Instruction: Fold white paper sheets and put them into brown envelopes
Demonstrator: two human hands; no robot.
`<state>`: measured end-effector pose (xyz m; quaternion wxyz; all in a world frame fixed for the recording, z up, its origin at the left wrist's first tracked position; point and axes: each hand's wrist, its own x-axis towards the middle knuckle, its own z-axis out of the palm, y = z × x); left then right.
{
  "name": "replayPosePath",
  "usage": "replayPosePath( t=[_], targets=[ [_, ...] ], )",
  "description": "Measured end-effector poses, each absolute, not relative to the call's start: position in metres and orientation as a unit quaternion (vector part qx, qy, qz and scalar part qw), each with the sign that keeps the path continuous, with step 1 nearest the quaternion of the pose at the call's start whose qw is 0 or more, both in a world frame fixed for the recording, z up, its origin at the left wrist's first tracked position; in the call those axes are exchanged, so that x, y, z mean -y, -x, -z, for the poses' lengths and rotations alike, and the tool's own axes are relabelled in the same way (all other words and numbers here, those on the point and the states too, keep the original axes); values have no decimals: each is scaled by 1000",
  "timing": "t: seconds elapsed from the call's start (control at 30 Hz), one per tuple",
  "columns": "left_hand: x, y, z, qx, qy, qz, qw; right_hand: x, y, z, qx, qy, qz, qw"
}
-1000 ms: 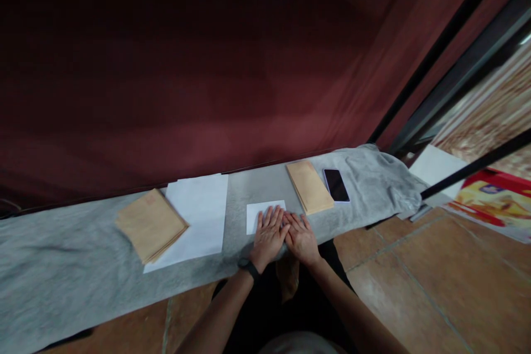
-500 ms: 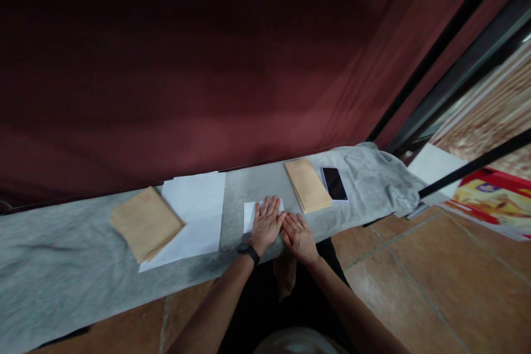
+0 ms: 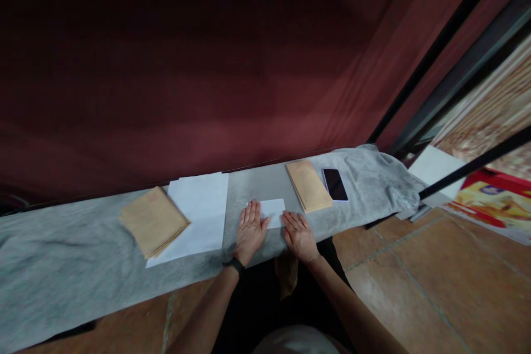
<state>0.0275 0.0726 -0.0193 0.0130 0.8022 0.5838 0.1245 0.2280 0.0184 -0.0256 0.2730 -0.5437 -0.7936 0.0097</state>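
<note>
1. Surface [image 3: 62, 265]: long and narrow, covered in grey cloth, running from the left side of the view to a rumpled right end. Its far edge lies along a dark red backdrop [image 3: 207, 83]; its near edge faces the person.
2. Small white sheet [image 3: 274, 207]: flat on the surface, near the near edge, between the two hands. A band of cloth separates it from the far edge.
3. Left hand [image 3: 250, 229]: palm down on the left end of the small white sheet; fingers extended and side by side, thumb angled out over the sheet. A black wristband [image 3: 234, 265] is worn on this wrist.
4. Right hand [image 3: 301, 237]: palm down at the sheet's near right corner, fingers extended and close together, not pinching.
5. Left side: large white sheets [image 3: 203, 213] lie flat, partly covered by a fanned brown paper stack [image 3: 155, 222]. A strip of cloth separates them from the left hand.
6. Right side: an oblong brown paper bundle [image 3: 309, 185] lies at an angle, well inside the far edge. A phone [image 3: 335, 184] is just beside it, screen up; contact cannot be told.
7. Room: brown floor tiles [image 3: 406, 271] below; black bars [image 3: 440, 47] and a red-and-yellow box [image 3: 493, 193] at right.
</note>
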Motion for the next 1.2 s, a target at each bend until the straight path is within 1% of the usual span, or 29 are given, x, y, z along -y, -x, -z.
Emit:
replayPosePath(
  t=[0.17, 0.3, 0.47, 0.63, 0.73, 0.87, 0.97, 1.03, 1.13, 1.2],
  targets=[
    [-61, -5, 22, -592, -793, -144, -4, -18, -228, 26, 794, 545, -8, 268],
    [-54, 13, 23, -564, -814, -139, -4, -17, -229, 25, 796, 546, -7, 262],
    [-58, 24, 20, -525, -847, -79, 30, -17, -228, 23, 795, 548, -11, 260],
    [-65, 18, 15, -508, -858, -32, 64, -16, -226, 21, 790, 553, -15, 264],
    [-63, 15, 6, -505, -860, -41, 63, -16, -226, 21, 787, 555, -16, 269],
    [-60, 17, -20, -492, -866, -64, 61, -16, -225, 18, 784, 554, -12, 280],
    [-59, 18, -43, -483, -867, -103, 65, -19, -219, 10, 781, 549, -22, 296],
    [-60, 18, -56, -479, -859, -158, 85, -22, -212, 1, 772, 548, -66, 315],
    [-62, 17, -68, -506, -806, -267, 150, -30, -201, -15, 729, 560, -165, 357],
    [-65, 18, -71, -536, -739, -349, 212, -36, -195, -26, 702, 568, -202, 379]
  ],
)
